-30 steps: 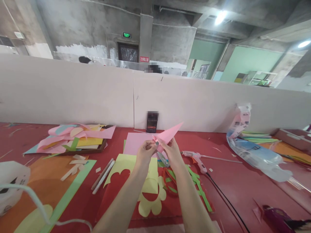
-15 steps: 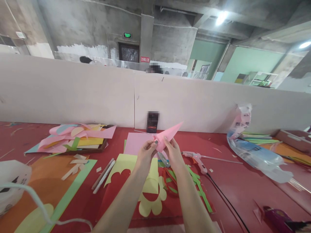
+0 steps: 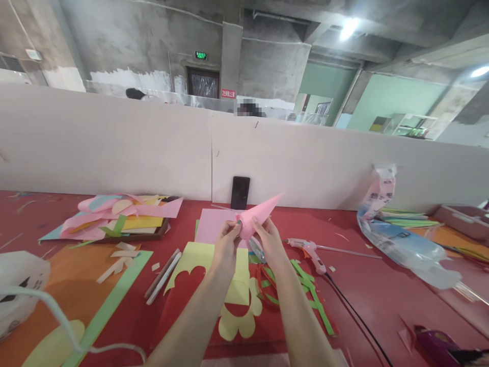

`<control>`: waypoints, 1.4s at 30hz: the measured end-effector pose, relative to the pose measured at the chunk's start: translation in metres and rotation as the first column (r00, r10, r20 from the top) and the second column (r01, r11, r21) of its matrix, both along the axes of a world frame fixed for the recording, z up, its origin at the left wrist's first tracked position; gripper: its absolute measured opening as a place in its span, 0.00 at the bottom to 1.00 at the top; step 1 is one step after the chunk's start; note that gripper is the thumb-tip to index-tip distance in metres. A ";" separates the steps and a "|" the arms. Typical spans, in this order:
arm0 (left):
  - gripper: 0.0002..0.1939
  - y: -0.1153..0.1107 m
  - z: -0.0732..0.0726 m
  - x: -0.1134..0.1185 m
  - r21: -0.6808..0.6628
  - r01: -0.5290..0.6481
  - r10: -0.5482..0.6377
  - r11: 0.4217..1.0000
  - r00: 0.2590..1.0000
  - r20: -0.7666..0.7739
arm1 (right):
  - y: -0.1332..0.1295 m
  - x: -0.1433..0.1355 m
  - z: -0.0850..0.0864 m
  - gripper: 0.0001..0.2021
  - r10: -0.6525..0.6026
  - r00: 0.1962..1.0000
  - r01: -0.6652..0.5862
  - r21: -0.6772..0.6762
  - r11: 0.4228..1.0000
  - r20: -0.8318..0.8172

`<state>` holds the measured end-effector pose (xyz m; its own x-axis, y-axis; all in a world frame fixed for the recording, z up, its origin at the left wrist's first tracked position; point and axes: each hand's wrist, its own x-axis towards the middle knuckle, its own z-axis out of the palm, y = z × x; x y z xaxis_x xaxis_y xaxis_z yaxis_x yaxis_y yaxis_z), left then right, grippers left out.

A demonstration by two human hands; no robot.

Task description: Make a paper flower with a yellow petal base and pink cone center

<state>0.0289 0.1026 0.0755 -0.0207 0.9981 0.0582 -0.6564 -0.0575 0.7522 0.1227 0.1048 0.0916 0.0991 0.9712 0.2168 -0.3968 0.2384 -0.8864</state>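
Between my hands is a piece of pink paper [image 3: 261, 210], rolled into a cone whose point aims up and to the right. My left hand [image 3: 228, 239] pinches its lower left end. My right hand [image 3: 267, 235] grips its underside, thumb pressed on the side. Below the hands lie pale yellow paper [image 3: 198, 253] with a scalloped cutout, a yellow flower shape [image 3: 237, 326] and a pink-lilac sheet [image 3: 214, 224]. Scissors with red handles [image 3: 267, 285] are partly hidden behind my right forearm.
A pink glue gun [image 3: 311, 252] with its cord lies right of my hands. Pens [image 3: 164, 278] lie left. A dark phone [image 3: 240, 192] leans on the white partition [image 3: 114, 148]. Paper scraps [image 3: 118, 216] fill a tray; a plastic bag [image 3: 408, 250] lies right.
The pink paper has turned slightly and looks more tightly rolled, its point a little further left. Both hands have shifted slightly. The phone's screen has gone dark.
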 end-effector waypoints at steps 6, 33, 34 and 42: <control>0.12 0.005 -0.004 -0.001 0.038 -0.119 0.122 0.992 0.989 -0.081 | 0.001 0.000 -0.002 0.16 -0.010 0.999 0.010 0.002 1.000 0.053; 0.17 0.007 -0.004 0.003 -0.081 -0.043 0.023 0.996 0.974 -0.227 | 0.005 0.011 -0.005 0.19 -0.229 0.961 0.225 0.043 0.973 0.156; 0.17 0.006 -0.004 0.004 -0.096 -0.019 0.001 0.995 0.981 -0.192 | 0.004 0.012 -0.004 0.18 -0.234 0.960 0.231 0.037 0.972 0.156; 0.15 0.001 0.000 0.004 -0.060 0.071 -0.076 0.996 0.993 -0.095 | 0.004 0.012 -0.003 0.14 -0.166 0.983 0.165 0.010 0.986 0.079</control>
<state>0.0332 0.1039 0.0758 0.0558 0.9984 0.0004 -0.5807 0.0321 0.8135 0.1352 0.1084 0.0882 0.2406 0.9420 0.2338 -0.2801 0.2980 -0.9126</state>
